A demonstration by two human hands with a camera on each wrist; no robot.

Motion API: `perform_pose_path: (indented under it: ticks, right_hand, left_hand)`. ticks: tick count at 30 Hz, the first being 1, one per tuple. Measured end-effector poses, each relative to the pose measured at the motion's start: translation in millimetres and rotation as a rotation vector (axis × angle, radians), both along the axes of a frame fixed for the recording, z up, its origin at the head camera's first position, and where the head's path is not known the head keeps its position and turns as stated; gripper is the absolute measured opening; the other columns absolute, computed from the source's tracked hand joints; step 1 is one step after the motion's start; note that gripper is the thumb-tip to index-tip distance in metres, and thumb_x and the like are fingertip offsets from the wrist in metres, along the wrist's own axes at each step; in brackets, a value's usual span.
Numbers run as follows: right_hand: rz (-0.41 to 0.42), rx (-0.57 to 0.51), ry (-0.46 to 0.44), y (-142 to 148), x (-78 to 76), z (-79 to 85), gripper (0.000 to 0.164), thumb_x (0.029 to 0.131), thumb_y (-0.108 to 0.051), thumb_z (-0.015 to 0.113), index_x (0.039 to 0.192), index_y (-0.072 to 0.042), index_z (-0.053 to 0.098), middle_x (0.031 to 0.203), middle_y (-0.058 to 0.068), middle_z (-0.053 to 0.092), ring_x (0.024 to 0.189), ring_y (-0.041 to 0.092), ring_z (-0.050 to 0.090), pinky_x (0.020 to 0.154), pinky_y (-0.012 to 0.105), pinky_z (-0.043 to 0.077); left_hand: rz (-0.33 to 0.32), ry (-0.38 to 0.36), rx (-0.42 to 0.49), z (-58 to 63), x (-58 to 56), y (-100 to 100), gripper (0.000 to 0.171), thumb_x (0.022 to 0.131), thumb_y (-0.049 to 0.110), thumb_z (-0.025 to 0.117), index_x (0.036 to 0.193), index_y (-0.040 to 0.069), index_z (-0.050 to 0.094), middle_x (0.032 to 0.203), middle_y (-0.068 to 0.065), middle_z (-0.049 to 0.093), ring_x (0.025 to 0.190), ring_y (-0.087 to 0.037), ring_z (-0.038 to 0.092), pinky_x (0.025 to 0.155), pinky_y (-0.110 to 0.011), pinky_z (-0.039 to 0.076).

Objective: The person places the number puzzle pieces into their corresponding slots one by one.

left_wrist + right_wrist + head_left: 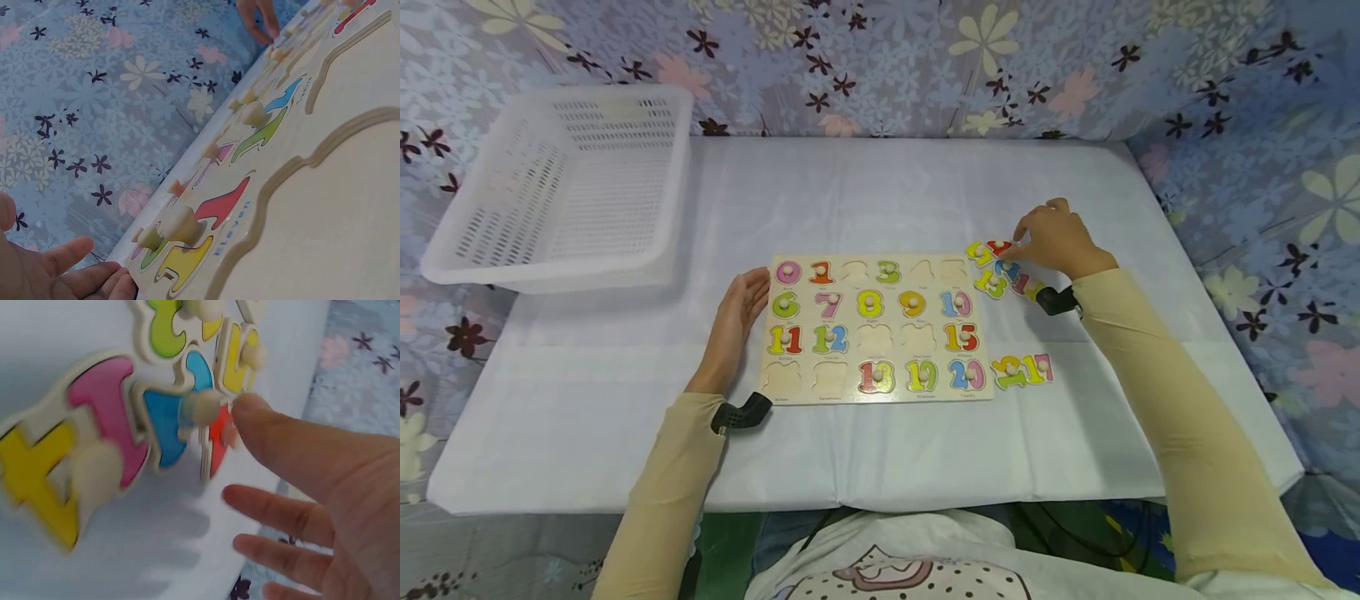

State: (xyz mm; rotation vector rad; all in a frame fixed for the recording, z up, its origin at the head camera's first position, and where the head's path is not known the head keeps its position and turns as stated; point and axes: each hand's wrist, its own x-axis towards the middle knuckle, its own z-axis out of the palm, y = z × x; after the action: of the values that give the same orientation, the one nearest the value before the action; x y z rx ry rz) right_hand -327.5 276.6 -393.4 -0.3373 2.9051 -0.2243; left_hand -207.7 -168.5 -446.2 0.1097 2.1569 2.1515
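A wooden number puzzle board [887, 329] lies on the table, with coloured knobbed numbers and several bare recesses. My left hand [743, 307] rests at its left edge, fingers extended; in the left wrist view the fingertips meet the board's corner. Beyond the board's right edge, my right hand [1056, 240] reaches over a cluster of loose number pieces, fingers loosely spread. In the right wrist view, its thumb [269, 422] is beside a red number piece [219, 440]; whether it touches the knob is unclear. Close by lie a blue number piece [165, 428] and a pink-and-yellow 14 [112, 394].
Near the board's lower right corner lie a 16 piece [1010, 372] and a 17 piece [1037, 369]. A white plastic basket [550, 279] stands at the table's back left. Flowered cloth [880, 67] hangs behind the white-covered table [850, 458].
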Motion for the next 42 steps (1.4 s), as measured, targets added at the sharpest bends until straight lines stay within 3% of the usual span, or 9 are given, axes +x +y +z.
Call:
perform_pose_path:
  ticks: [3, 7, 13, 24, 32, 37, 42]
  right_hand:
    - [-0.023, 0.071, -0.044, -9.1, -7.2, -2.0, 0.050, 0.084, -0.043, 0.073, 0.104, 0.003, 0.071, 0.116, 0.027, 0.060, 0.129, 0.054, 0.028, 0.100, 0.068, 0.033]
    - [-0.042, 0.098, -0.058, -16.8, -12.1, -4.2, 0.048, 0.086, -0.041, 0.070, 0.103, 0.004, 0.071, 0.110, 0.025, 0.062, 0.123, 0.051, 0.033, 0.097, 0.065, 0.038]
    - [-0.040, 0.132, -0.031, -14.8, -12.0, -5.7, 0.046, 0.085, -0.040, 0.071, 0.099, 0.004, 0.072, 0.111, 0.026, 0.060, 0.128, 0.054, 0.027, 0.100, 0.067, 0.033]
    - [-0.055, 0.047, 0.002, -14.0, -11.2, -9.3, 0.041, 0.084, -0.034, 0.073, 0.093, 0.006, 0.073, 0.108, 0.026, 0.062, 0.129, 0.050, 0.029, 0.101, 0.066, 0.033]
    - [-0.060, 0.038, -0.040, -19.8, -12.9, -6.8, 0.040, 0.083, -0.035, 0.073, 0.096, 0.003, 0.074, 0.112, 0.026, 0.063, 0.128, 0.051, 0.031, 0.099, 0.066, 0.035]
    - [-0.071, 0.028, -0.003, -21.1, -12.3, -10.4, 0.032, 0.087, -0.027, 0.071, 0.096, 0.004, 0.073, 0.113, 0.027, 0.061, 0.126, 0.051, 0.032, 0.098, 0.065, 0.036]
    - [-0.036, 0.016, 0.118, -27.0, -11.3, -10.0, 0.019, 0.085, -0.014, 0.071, 0.089, 0.004, 0.074, 0.108, 0.027, 0.064, 0.124, 0.051, 0.036, 0.094, 0.067, 0.039]
  left_hand:
    - [0.001, -0.009, -0.015, 0.0, -0.1, -0.5, 0.064, 0.105, 0.047, 0.022, 0.150, 0.002, 0.027, 0.155, -0.012, 0.028, 0.141, -0.021, 0.028, 0.117, -0.027, 0.023]
    - [0.002, -0.014, -0.021, -0.2, -0.2, -1.9, 0.065, 0.105, 0.048, 0.021, 0.150, 0.002, 0.027, 0.155, -0.011, 0.028, 0.141, -0.019, 0.028, 0.116, -0.026, 0.023]
    - [0.000, -0.012, -0.011, -0.4, -0.4, -1.7, 0.063, 0.105, 0.046, 0.021, 0.150, 0.002, 0.026, 0.155, -0.012, 0.027, 0.142, -0.021, 0.027, 0.117, -0.028, 0.023]
    - [0.005, -0.006, -0.019, -0.7, -0.9, -1.6, 0.064, 0.106, 0.046, 0.021, 0.149, 0.000, 0.026, 0.155, -0.012, 0.028, 0.141, -0.021, 0.028, 0.117, -0.027, 0.023]
    - [0.008, -0.007, -0.018, -1.0, -1.3, -1.3, 0.063, 0.105, 0.046, 0.021, 0.149, 0.001, 0.028, 0.155, -0.012, 0.029, 0.141, -0.021, 0.028, 0.116, -0.027, 0.024]
    - [0.008, -0.013, -0.030, -1.7, -1.8, -1.7, 0.063, 0.105, 0.048, 0.022, 0.149, 0.002, 0.029, 0.154, -0.010, 0.030, 0.140, -0.019, 0.030, 0.116, -0.026, 0.025]
    - [0.007, -0.007, -0.033, -1.7, -1.8, -2.7, 0.064, 0.105, 0.048, 0.022, 0.149, 0.002, 0.029, 0.154, -0.010, 0.030, 0.140, -0.018, 0.030, 0.116, -0.026, 0.025]
